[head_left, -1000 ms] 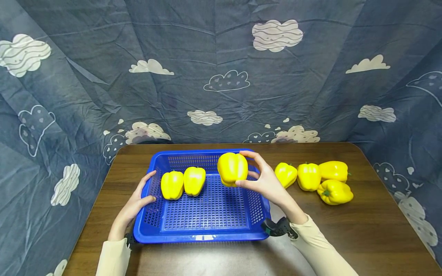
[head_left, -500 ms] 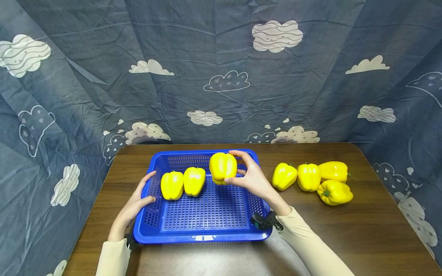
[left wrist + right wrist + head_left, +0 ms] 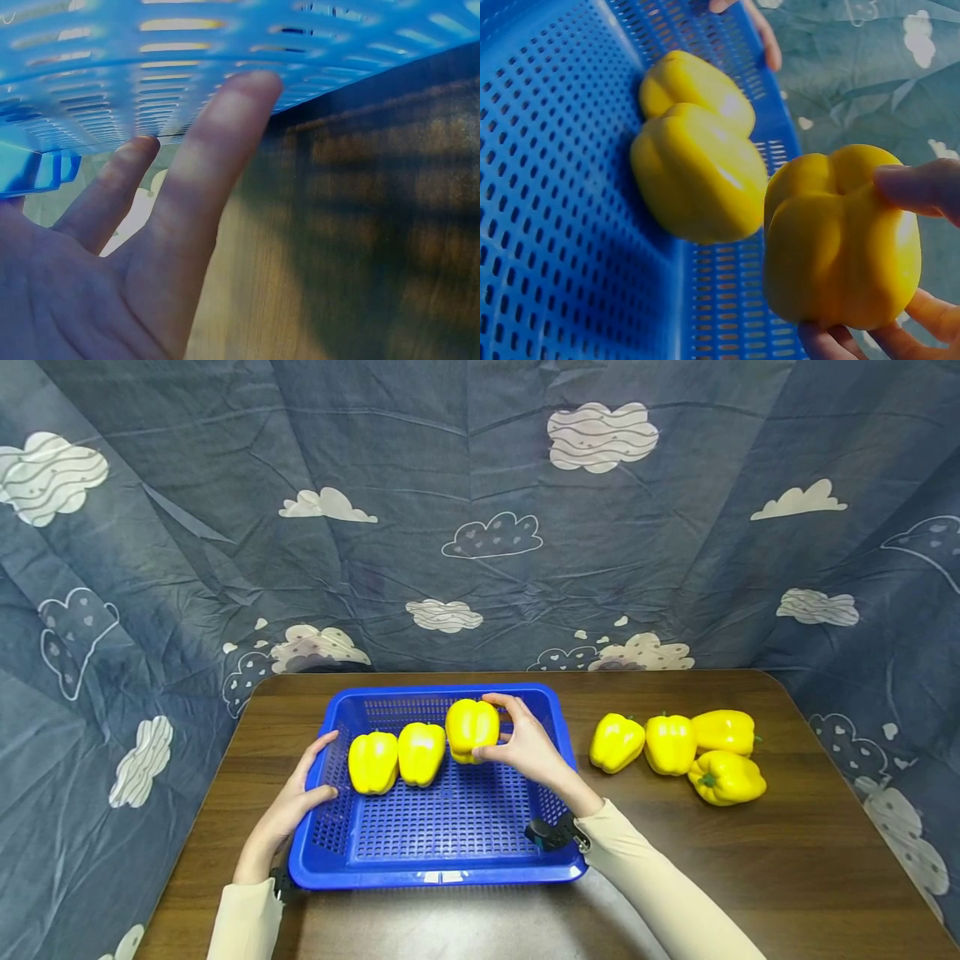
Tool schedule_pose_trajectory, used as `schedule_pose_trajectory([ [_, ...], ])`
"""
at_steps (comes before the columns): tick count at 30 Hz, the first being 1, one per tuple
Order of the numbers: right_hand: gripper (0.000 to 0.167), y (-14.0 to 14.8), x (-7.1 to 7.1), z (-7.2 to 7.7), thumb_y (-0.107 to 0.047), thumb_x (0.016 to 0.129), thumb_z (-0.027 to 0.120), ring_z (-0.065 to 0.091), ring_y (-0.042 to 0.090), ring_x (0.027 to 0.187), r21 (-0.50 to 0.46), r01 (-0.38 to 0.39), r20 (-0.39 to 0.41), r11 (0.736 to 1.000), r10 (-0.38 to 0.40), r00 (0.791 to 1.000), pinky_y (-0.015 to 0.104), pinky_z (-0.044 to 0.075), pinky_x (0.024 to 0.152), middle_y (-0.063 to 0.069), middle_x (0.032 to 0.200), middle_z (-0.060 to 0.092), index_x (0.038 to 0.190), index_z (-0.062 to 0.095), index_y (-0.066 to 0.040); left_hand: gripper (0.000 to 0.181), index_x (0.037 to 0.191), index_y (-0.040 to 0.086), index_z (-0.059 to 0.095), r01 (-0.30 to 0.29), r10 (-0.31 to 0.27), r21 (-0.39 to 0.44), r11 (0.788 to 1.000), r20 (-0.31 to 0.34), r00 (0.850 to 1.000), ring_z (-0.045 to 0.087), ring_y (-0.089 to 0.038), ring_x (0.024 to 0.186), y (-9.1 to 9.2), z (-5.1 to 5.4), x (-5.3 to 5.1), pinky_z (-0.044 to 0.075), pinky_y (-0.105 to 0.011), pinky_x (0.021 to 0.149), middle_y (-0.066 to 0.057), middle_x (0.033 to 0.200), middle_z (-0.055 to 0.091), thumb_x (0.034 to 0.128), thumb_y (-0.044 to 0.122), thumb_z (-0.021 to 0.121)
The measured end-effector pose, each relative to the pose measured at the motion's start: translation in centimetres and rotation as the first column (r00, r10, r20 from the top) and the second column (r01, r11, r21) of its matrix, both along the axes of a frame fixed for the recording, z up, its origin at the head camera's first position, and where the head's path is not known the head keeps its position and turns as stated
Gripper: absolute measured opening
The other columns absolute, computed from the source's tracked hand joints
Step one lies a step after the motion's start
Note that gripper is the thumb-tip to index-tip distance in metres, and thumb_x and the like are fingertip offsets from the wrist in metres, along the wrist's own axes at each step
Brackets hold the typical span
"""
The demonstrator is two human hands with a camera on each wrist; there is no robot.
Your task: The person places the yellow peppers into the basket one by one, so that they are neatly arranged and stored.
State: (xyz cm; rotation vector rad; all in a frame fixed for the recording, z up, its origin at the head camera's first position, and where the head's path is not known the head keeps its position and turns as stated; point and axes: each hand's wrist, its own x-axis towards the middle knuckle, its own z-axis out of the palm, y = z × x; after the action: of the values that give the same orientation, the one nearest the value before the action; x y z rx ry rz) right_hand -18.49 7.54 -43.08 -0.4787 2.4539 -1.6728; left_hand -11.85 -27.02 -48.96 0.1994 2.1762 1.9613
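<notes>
Basket (image 3: 375, 878) of blue mesh sits nearest, its left side touched by the left hand (image 3: 291, 797), that grip spread against the wall, not clamped; light, steady contact should stop any sliding. Past the front rim, the right hand (image 3: 534, 752) has its grip clamped, thumb and fingers, round a yellow pepper (image 3: 471, 725) within the basket, right of two resting peppers (image 3: 422, 754); whether it touches the closer one, I cannot tell. Best ease it straight down and let go only once the mesh bears it. Against half a second ago, it has come left and looks lower; the resting pair has stayed. So have four outside peppers (image 3: 618, 743) on the tabletop (image 3: 825, 860), before the cloud-print cloth (image 3: 480, 460).
</notes>
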Motion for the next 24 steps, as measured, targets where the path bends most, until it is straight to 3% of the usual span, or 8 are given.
schedule_pose_trajectory([
  [8, 0.075, -0.9, -0.2, -1.3, -0.002, 0.065, 0.082, 0.051, 0.034, 0.111, 0.046, 0.001, -0.015, 0.999, 0.000, 1.000, 0.037, 0.053, 0.084, 0.017, 0.126, 0.045, 0.132, 0.047, 0.001, 0.078, 0.151, 0.017, 0.016, -0.003, 0.003, -0.005, 1.000, 0.005, 1.000, 0.032, -0.049, 0.123, 0.0, 0.0, 0.0, 0.045, -0.050, 0.087, -0.021, 0.153, 0.008, 0.0828, -0.007, 0.046],
  [17, 0.076, -1.3, -0.4, -1.7, 0.000, 0.063, 0.084, 0.052, 0.032, 0.111, 0.081, -0.001, -0.016, 0.997, 0.002, 1.000, 0.033, 0.053, 0.083, 0.017, 0.124, 0.047, 0.129, 0.048, 0.002, 0.078, 0.151, 0.018, 0.016, -0.007, 0.007, -0.022, 1.000, 0.004, 1.000, 0.031, -0.049, 0.124, 0.0, 0.3, 0.1, 0.044, -0.053, 0.088, -0.022, 0.154, 0.007, 0.0835, -0.005, 0.046],
  [24, 0.074, -1.2, -0.6, -2.0, -0.004, 0.059, 0.084, 0.053, 0.031, 0.105, 0.178, 0.018, -0.054, 0.984, -0.008, 0.999, 0.041, 0.047, 0.088, 0.017, 0.115, 0.050, 0.125, 0.050, 0.001, 0.078, 0.152, 0.019, 0.015, -0.007, 0.007, -0.011, 1.000, 0.021, 1.000, 0.031, -0.050, 0.125, 0.0, 0.3, 0.1, 0.044, -0.054, 0.088, -0.021, 0.154, 0.006, 0.0842, -0.005, 0.046],
])
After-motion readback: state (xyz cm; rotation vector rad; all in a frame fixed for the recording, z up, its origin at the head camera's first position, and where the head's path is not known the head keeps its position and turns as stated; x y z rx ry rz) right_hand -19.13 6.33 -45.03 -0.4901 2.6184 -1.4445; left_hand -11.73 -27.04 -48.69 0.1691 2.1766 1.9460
